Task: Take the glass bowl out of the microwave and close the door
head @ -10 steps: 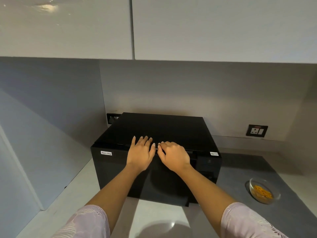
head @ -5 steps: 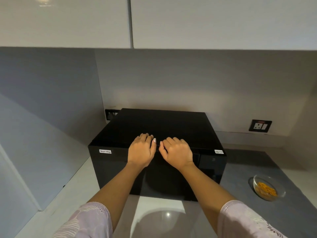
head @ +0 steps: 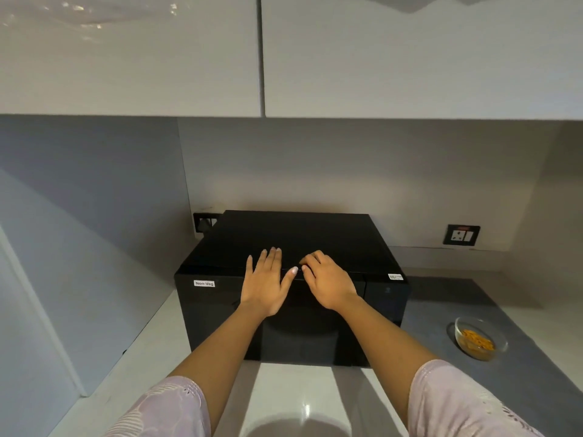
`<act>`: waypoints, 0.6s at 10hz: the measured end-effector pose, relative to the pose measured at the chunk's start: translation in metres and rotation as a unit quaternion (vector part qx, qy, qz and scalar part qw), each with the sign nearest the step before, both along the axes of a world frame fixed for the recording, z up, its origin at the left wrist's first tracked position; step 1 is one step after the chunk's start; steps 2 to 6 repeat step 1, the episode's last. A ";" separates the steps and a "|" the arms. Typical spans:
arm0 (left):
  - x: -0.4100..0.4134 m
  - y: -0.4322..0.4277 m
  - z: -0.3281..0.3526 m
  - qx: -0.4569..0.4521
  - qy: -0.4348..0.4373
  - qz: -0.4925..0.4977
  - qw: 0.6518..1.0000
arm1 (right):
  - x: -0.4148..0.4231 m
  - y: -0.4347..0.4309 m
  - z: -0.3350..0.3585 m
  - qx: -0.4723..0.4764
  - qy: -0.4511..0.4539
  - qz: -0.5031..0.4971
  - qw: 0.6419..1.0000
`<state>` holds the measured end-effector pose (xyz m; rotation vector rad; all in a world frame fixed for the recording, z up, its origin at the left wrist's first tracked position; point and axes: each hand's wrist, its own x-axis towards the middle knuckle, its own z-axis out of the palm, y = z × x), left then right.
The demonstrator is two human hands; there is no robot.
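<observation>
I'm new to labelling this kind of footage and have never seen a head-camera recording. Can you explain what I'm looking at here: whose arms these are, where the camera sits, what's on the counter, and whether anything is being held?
There is no machine here. The picture comes from a wide-angle camera worn on a person's head, looking forward and down, so the two bare arms reaching in from the bottom are the wearer's own.

The left hand lies flat, fingers spread, and the right hand is curled, both at the top front edge of a black microwave whose door looks shut. Neither hand has a grip on anything.

The microwave stands on a pale counter in a corner, under white wall cabinets. It bears a small label reading "Non-Veg". To the right, on a grey part of the counter, sits a glass bowl holding something orange. A wall socket is behind it.
</observation>
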<state>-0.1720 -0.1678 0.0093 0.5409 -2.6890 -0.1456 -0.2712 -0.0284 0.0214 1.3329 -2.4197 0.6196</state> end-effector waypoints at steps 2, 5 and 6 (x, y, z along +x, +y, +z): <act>0.012 0.002 0.003 0.004 0.031 -0.003 1.000 | 0.007 0.012 0.007 -0.029 -0.084 0.033 0.996; 0.012 0.002 0.003 0.004 0.031 -0.003 1.000 | 0.007 0.012 0.007 -0.029 -0.084 0.033 0.996; 0.012 0.002 0.003 0.004 0.031 -0.003 1.000 | 0.007 0.012 0.007 -0.029 -0.084 0.033 0.996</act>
